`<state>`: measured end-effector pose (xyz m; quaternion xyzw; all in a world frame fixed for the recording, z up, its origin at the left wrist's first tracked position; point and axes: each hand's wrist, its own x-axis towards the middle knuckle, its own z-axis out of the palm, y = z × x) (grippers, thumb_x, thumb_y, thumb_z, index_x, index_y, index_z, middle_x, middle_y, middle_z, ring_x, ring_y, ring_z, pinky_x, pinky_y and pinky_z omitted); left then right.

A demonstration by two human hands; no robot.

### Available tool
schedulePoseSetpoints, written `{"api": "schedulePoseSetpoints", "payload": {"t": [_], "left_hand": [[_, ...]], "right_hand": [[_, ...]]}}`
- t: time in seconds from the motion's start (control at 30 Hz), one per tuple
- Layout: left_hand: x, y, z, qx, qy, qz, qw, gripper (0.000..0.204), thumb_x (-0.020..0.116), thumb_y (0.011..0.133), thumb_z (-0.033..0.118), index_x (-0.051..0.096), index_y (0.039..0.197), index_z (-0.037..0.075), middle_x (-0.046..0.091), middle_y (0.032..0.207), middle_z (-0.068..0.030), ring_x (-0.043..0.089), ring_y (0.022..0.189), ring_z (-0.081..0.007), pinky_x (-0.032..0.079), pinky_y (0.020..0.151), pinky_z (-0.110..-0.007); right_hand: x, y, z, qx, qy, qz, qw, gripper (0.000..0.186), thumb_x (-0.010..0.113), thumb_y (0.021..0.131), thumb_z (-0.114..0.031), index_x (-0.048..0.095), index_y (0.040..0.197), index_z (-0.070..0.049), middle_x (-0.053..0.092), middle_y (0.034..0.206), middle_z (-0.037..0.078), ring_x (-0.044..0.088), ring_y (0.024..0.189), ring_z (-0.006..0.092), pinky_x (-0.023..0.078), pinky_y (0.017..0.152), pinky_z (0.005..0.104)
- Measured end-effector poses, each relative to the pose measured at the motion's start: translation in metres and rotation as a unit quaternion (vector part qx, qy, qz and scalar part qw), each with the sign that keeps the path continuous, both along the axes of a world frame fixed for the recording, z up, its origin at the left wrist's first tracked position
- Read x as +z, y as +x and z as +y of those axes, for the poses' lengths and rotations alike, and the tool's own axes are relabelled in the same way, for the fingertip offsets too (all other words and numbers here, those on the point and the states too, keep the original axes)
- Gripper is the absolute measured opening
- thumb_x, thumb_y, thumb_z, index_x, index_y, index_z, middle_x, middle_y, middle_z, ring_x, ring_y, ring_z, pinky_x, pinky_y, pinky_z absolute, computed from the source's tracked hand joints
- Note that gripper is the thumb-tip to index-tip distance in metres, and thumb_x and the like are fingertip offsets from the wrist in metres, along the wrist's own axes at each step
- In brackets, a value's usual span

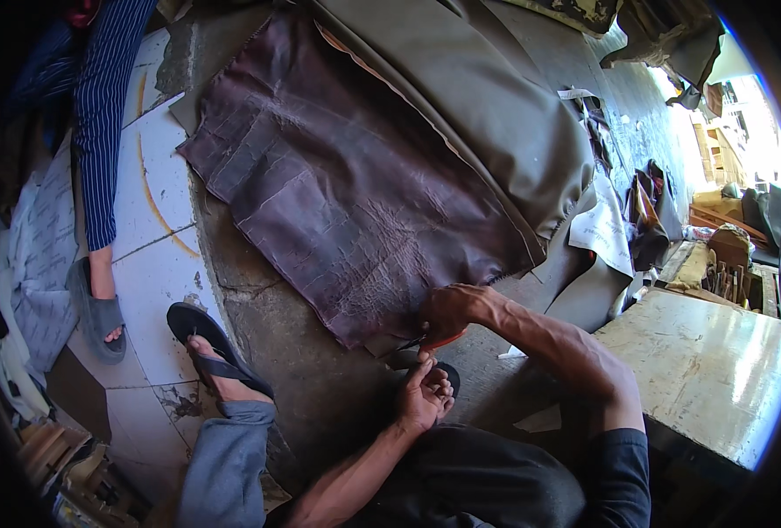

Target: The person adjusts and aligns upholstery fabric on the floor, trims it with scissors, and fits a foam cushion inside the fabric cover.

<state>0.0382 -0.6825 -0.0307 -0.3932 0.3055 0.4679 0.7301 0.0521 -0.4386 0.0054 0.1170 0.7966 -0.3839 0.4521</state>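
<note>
Dark-trousered knee [496, 475] nearest; right hand [454, 308] grasps an orange object [445, 341] beside brown leather [346, 194]; left hand [424, 400] curled, grip unclear; right, white sheet [603, 227] bears lettering.

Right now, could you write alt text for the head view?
A person's right hand holds an orange object close to the left hand, at the near edge of a creased maroon sheet. Someone else's striped trouser leg shows at left.
</note>
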Motion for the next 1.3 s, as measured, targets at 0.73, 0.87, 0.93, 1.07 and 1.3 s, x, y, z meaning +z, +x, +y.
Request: {"api": "schedulePoseSetpoints", "payload": {"t": [0.73, 0.87, 0.93, 1.07, 1.3], "left_hand": [[0.005, -0.033, -0.002, -0.457, 0.652, 0.571, 0.2, 0.034, 0.06, 0.092, 0.045, 0.077, 0.105, 0.019, 0.068, 0.109, -0.0154, 0.062, 0.107, -0.0289, 0.038, 0.105, -0.042], [0.02, -0.066, 0.061, -0.516, 0.461, 0.636, 0.342, 0.019, 0.066, 0.088, 0.019, 0.071, 0.103, 0.008, 0.066, 0.097, -0.0112, 0.055, 0.105, -0.0313, 0.045, 0.092, -0.044], [0.021, -0.086, 0.075, -0.46, 0.461, 0.729, 0.213, 0.025, 0.067, 0.085, 0.014, 0.069, 0.108, 0.008, 0.062, 0.102, -0.0093, 0.055, 0.103, -0.0303, 0.044, 0.089, -0.046], [0.012, -0.088, 0.08, -0.464, 0.457, 0.74, 0.166, 0.031, 0.069, 0.084, 0.012, 0.065, 0.114, 0.009, 0.057, 0.114, -0.0111, 0.053, 0.107, -0.0312, 0.044, 0.094, -0.046], [0.011, -0.094, 0.079, -0.458, 0.451, 0.75, 0.153, 0.033, 0.071, 0.082, 0.01, 0.065, 0.114, 0.01, 0.055, 0.121, -0.012, 0.051, 0.115, -0.0337, 0.042, 0.1, -0.047]], "right_hand": [[0.05, 0.141, -0.104, -0.336, -0.006, 0.011, 0.942, 0.046, 0.066, 0.086, -0.05, 0.073, 0.101, -0.007, 0.073, 0.09, 0.019, 0.07, 0.085, 0.0377, 0.054, 0.074, 0.0467], [0.055, 0.192, -0.146, -0.516, 0.109, -0.074, 0.846, 0.053, 0.067, 0.086, -0.058, 0.074, 0.102, -0.008, 0.072, 0.09, 0.019, 0.07, 0.087, 0.038, 0.055, 0.074, 0.0448], [0.042, 0.193, -0.157, -0.56, 0.06, -0.049, 0.825, 0.057, 0.066, 0.086, -0.062, 0.073, 0.105, -0.008, 0.073, 0.091, 0.019, 0.07, 0.088, 0.0385, 0.055, 0.076, 0.0442], [0.007, 0.198, -0.156, -0.587, 0.058, 0.022, 0.807, 0.049, 0.072, 0.086, -0.053, 0.072, 0.101, -0.006, 0.073, 0.089, 0.017, 0.072, 0.085, 0.0337, 0.055, 0.072, 0.0433], [0.004, 0.162, -0.053, -0.393, 0.006, 0.014, 0.92, 0.058, 0.071, 0.082, -0.063, 0.073, 0.096, -0.007, 0.073, 0.086, 0.015, 0.069, 0.08, 0.0329, 0.053, 0.071, 0.0427]]}}
